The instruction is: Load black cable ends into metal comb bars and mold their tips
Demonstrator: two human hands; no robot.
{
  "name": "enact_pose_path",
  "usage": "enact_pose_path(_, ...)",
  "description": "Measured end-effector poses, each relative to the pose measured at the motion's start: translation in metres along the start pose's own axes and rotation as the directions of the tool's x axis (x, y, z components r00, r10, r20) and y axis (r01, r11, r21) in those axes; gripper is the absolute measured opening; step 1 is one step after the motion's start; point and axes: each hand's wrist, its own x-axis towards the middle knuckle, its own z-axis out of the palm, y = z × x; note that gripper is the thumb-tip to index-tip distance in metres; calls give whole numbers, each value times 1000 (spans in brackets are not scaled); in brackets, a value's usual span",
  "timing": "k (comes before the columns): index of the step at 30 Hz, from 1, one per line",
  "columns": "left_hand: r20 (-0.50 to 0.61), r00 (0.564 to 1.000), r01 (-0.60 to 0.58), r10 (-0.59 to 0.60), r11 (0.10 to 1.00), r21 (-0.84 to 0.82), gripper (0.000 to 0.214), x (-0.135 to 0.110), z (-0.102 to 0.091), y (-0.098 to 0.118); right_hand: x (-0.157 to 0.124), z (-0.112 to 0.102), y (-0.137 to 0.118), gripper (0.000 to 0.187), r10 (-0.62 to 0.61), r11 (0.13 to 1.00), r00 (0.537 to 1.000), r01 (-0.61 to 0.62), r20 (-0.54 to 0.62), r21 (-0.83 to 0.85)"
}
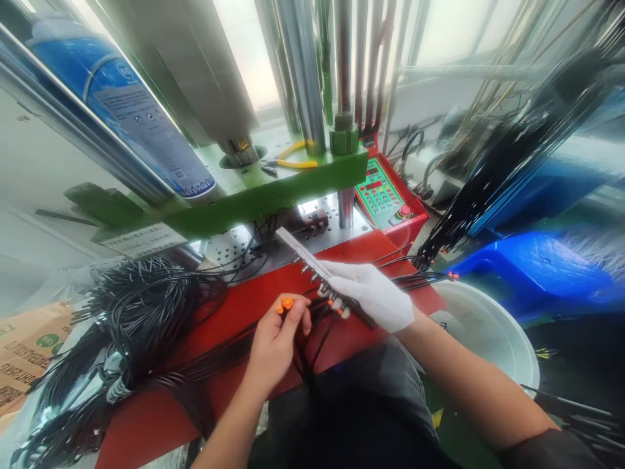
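My right hand (374, 292), in a white glove, is closed around a long metal bar (303, 253) with a row of small pins along its lower edge. Orange-tipped cable ends sit at the near part of that bar. My bare left hand (278, 339) is closed just left of it, pinching several black cables with orange ends (285, 304) that stick out above the thumb. From both hands the black cables (319, 342) hang down toward my lap. How the cable ends meet the pins is partly hidden by my fingers.
A red table (215, 309) carries a big coil of black cables (141, 312) on the left. Behind stands a green press plate (273, 192) with yellow-handled pliers (297, 163) and a blue spray can (122, 104). A control panel (383, 192) and white tub (512, 332) are to the right.
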Motion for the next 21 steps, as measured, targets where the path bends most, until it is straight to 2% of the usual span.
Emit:
enact_pose_path(2, 7, 998, 61, -61, 984, -169, 19, 4, -6, -3, 0, -4, 0, 48, 11, 1000, 1000, -11, -1, -11)
enact_pose_path(4, 57, 993, 114, -100, 929, -353, 18, 6, -8, -4, 0, -6, 0, 47, 11, 994, 999, -16, -51, -104)
enact_pose_path(6, 113, 990, 130, -86, 866, -483, 16, 6, -7, -3, 0, -5, -1, 48, 11, 989, 997, -22, -75, -146)
enact_pose_path(8, 149, 987, 137, -65, 828, -543, 12, 5, -4, -1, 0, -2, -3, 48, 11, 992, 999, -16, -43, -127)
enact_pose_path(12, 159, 982, 172, -106, 852, -495, 12, 2, 0, 3, -2, 4, -7, 46, -23, 993, 1000, 21, -16, -119)
enact_pose_path(17, 121, 986, 158, -118, 896, -415, 19, 1, 0, 0, -1, 9, -11, 43, -54, 989, 999, 55, 7, -141)
enact_pose_path(21, 129, 981, 184, -142, 886, -425, 20, 0, -1, 1, 0, 10, -9, 44, -56, 990, 998, 56, 3, -131)
